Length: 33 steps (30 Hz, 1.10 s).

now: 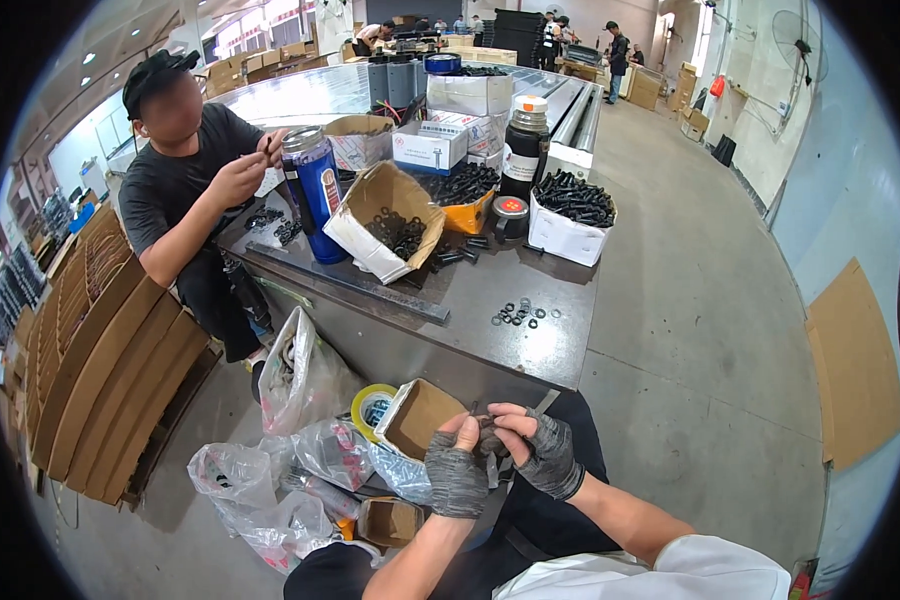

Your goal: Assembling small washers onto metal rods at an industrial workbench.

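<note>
On the near side of the desk (530, 362), just off its edge, the left hand (457, 468) and right hand (548, 452), both in grey fingerless gloves, meet with fingertips pinched on a small dark part (487, 433). The fingers cover most of it, so its exact shape cannot be told. It looks light, hard and stiff, probably metal: unlikely to break, perhaps slick, and easy to drop. A thumb-and-fingertip pinch on its outer sides should suit it best.

Below the desk's near edge sit an open carton (425, 412), a yellow tape roll (357, 408) and, further left, a plastic bag (303, 385).

On the desk's near right corner lie loose rings (517, 314). Toward the desk's middle, a tilted cardboard box (352, 238) holds more rings; at its right edge stands a white box (565, 240) heaped with black bolts. A co-worker (185, 165) sits at the desk's left side.
</note>
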Each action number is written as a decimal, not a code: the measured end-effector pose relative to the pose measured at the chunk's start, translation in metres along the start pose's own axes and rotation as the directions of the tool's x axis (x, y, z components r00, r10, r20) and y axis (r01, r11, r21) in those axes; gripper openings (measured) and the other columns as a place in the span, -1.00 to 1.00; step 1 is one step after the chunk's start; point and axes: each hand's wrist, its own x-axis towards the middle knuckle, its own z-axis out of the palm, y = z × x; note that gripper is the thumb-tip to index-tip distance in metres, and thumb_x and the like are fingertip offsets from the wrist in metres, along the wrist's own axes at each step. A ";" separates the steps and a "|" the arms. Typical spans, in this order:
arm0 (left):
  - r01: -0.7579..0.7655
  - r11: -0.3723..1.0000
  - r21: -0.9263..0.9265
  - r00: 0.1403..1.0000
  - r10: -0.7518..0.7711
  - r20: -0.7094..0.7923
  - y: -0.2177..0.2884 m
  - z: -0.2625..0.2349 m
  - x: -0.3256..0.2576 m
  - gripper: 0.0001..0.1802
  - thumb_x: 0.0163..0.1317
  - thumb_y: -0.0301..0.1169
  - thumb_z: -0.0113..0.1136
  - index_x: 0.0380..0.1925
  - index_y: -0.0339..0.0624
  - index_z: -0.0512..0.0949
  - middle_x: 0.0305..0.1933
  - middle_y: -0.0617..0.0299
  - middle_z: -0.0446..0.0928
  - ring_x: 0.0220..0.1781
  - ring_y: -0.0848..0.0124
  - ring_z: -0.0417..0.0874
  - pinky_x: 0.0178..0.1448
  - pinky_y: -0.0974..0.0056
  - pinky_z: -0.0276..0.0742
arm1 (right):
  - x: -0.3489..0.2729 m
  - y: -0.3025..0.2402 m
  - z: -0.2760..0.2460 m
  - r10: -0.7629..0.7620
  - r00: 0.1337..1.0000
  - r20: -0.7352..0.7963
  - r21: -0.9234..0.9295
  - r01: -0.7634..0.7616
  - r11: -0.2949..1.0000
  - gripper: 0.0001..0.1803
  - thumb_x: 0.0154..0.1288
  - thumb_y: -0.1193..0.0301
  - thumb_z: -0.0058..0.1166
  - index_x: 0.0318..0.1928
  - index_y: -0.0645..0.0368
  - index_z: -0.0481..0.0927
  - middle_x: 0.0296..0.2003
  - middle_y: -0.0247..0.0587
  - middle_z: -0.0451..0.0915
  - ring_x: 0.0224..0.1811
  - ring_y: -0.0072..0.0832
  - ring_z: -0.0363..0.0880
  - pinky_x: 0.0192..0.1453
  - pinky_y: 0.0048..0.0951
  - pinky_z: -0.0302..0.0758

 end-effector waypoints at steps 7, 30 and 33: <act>0.039 0.997 -0.072 0.998 -0.041 -0.039 0.002 0.010 -0.002 -0.77 0.38 -0.37 0.22 -0.05 -0.25 0.54 -0.20 0.21 0.60 -0.21 0.43 0.60 -0.04 0.36 0.56 | 0.004 0.002 -0.003 0.031 0.999 0.021 0.001 -0.031 1.000 -0.83 0.29 0.65 0.16 -0.14 0.19 0.54 -0.12 0.00 0.70 -0.21 -0.31 0.73 -0.13 -0.41 0.63; -0.066 0.992 0.105 0.998 0.065 0.013 0.001 0.000 0.004 -0.67 0.47 -0.26 0.11 0.01 -0.34 0.51 -0.12 0.11 0.65 -0.11 0.41 0.65 0.04 0.32 0.58 | 0.029 -0.016 -0.019 0.100 0.993 0.069 0.034 -0.102 0.994 -0.80 0.18 0.64 0.24 -0.18 0.19 0.59 -0.32 -0.10 0.62 -0.29 -0.26 0.62 -0.18 -0.37 0.53; -0.071 0.986 0.154 0.997 0.065 0.041 -0.002 -0.002 0.005 -0.64 0.49 -0.21 0.07 -0.03 -0.33 0.55 -0.13 0.15 0.65 -0.12 0.44 0.64 0.02 0.34 0.57 | 0.030 -0.017 -0.022 0.102 0.990 0.100 0.000 -0.102 0.995 -0.80 0.16 0.65 0.24 -0.19 0.20 0.59 -0.33 -0.10 0.62 -0.28 -0.26 0.63 -0.17 -0.36 0.54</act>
